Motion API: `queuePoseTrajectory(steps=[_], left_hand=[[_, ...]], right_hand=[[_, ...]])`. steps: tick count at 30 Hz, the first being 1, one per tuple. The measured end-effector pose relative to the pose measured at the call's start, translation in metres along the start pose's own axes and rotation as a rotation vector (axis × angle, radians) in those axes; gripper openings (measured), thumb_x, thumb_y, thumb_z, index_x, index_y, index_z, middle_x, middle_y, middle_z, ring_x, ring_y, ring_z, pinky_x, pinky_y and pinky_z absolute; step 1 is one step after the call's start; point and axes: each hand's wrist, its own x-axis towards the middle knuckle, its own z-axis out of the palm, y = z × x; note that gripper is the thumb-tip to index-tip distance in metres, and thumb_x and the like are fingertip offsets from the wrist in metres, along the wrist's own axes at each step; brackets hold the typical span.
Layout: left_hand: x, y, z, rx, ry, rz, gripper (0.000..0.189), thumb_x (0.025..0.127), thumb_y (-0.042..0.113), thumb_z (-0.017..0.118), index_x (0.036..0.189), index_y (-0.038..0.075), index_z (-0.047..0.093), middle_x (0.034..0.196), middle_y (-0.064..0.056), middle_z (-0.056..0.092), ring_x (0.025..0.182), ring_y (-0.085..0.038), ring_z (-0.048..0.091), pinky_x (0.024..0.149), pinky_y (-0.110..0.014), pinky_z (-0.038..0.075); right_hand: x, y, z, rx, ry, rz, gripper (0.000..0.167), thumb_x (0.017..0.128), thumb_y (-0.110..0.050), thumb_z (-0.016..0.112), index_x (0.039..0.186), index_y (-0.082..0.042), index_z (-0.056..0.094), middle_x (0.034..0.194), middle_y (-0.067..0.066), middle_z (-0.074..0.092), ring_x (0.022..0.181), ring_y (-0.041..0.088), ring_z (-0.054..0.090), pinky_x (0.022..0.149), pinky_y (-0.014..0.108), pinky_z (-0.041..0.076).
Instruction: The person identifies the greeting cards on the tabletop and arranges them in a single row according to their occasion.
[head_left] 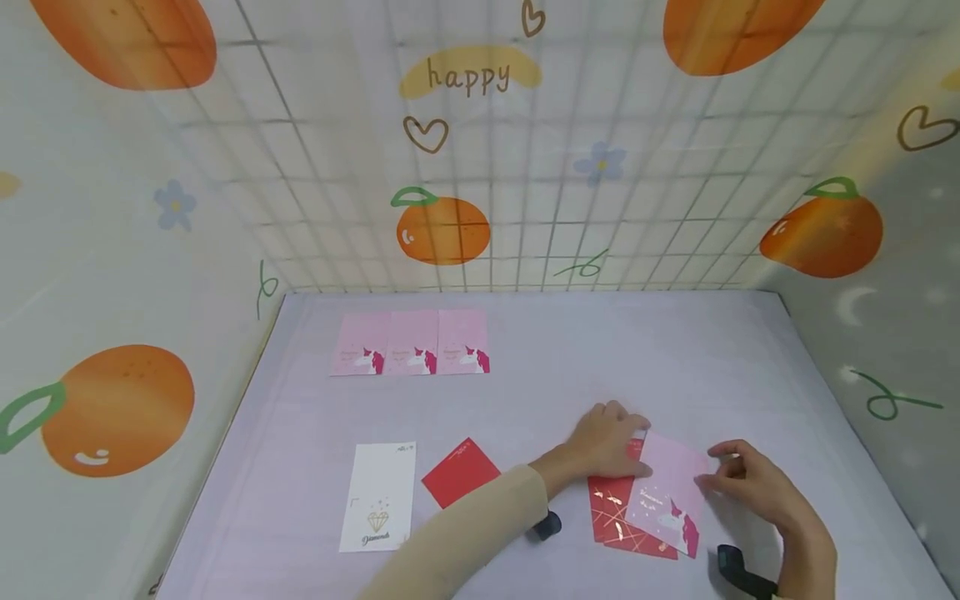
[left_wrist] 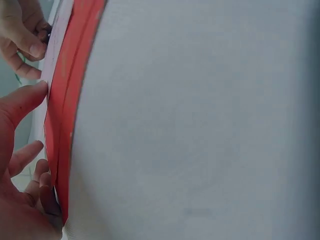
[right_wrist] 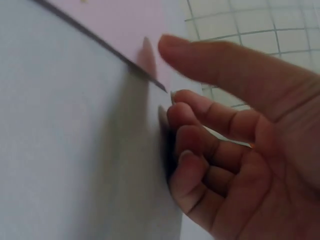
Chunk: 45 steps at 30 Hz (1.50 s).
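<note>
A pink card with a unicorn print (head_left: 663, 492) lies aslant, partly covering red cards with gold lines (head_left: 611, 517). My left hand (head_left: 606, 442) is at its upper left, thumb and forefinger spread along the card's left edge; in the left wrist view the thumb (left_wrist: 32, 97) touches near that edge. At the card's right edge is my right hand (head_left: 757, 483), its thumb and forefinger apart. The right wrist view shows the thumb (right_wrist: 200, 57) above the corner of the pink card (right_wrist: 120, 25), the other fingers loosely bent. Nothing shows between them.
Three pink unicorn cards (head_left: 412, 343) lie side by side in a row at the back left. A white card with a diamond print (head_left: 378, 496) lies at front left. Beside it, a red card (head_left: 459, 471) is partly hidden by my left sleeve. Printed curtains surround the table (head_left: 637, 350).
</note>
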Motion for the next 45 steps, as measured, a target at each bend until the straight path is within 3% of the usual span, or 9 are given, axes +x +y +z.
queuePoseTrajectory(steps=[8, 21, 32, 41, 45], left_hand=[[-0.0035, 0.0, 0.0, 0.037, 0.002, 0.01, 0.071, 0.08, 0.059, 0.076, 0.143, 0.038, 0.051, 0.124, 0.011, 0.05, 0.108, -0.005, 0.044, 0.083, -0.017, 0.039], [-0.0019, -0.0016, 0.0056, -0.008, 0.045, 0.047, 0.066, 0.079, 0.056, 0.078, 0.137, 0.04, 0.051, 0.119, 0.012, 0.051, 0.106, -0.003, 0.046, 0.079, -0.017, 0.037], [-0.0006, -0.0028, 0.0074, -0.059, 0.052, 0.044, 0.054, 0.086, 0.045, 0.076, 0.135, 0.039, 0.053, 0.118, 0.015, 0.055, 0.109, -0.002, 0.049, 0.08, -0.017, 0.038], [-0.0006, -0.0046, 0.0076, -0.099, 0.069, 0.048, 0.052, 0.087, 0.041, 0.077, 0.133, 0.034, 0.055, 0.112, 0.018, 0.057, 0.103, -0.001, 0.05, 0.079, -0.016, 0.037], [0.0001, -0.005, 0.0075, -0.132, 0.066, 0.04, 0.05, 0.087, 0.039, 0.077, 0.132, 0.032, 0.055, 0.111, 0.02, 0.059, 0.104, 0.0, 0.051, 0.081, -0.017, 0.038]], right_hand=[[0.0019, -0.0021, 0.0022, -0.044, 0.003, -0.002, 0.067, 0.08, -0.037, 0.084, 0.123, 0.002, 0.05, 0.095, 0.011, 0.06, 0.087, 0.025, 0.054, 0.084, 0.054, 0.053], [0.0009, -0.0055, 0.0046, -0.066, 0.017, -0.01, 0.059, 0.083, -0.031, 0.082, 0.121, 0.002, 0.049, 0.094, 0.01, 0.059, 0.086, 0.025, 0.053, 0.083, 0.053, 0.053], [0.0011, -0.0047, 0.0035, -0.06, 0.038, -0.004, 0.053, 0.087, -0.034, 0.079, 0.115, -0.001, 0.049, 0.1, 0.012, 0.059, 0.09, 0.027, 0.054, 0.089, 0.056, 0.051], [-0.0006, 0.0002, 0.0036, 0.029, 0.073, -0.049, 0.043, 0.091, -0.035, 0.074, 0.111, -0.001, 0.055, 0.1, 0.01, 0.065, 0.089, 0.024, 0.058, 0.089, 0.05, 0.054], [-0.0009, 0.0015, 0.0049, 0.09, 0.064, -0.063, 0.042, 0.094, -0.032, 0.072, 0.114, 0.0, 0.055, 0.1, 0.01, 0.066, 0.089, 0.023, 0.06, 0.087, 0.041, 0.056]])
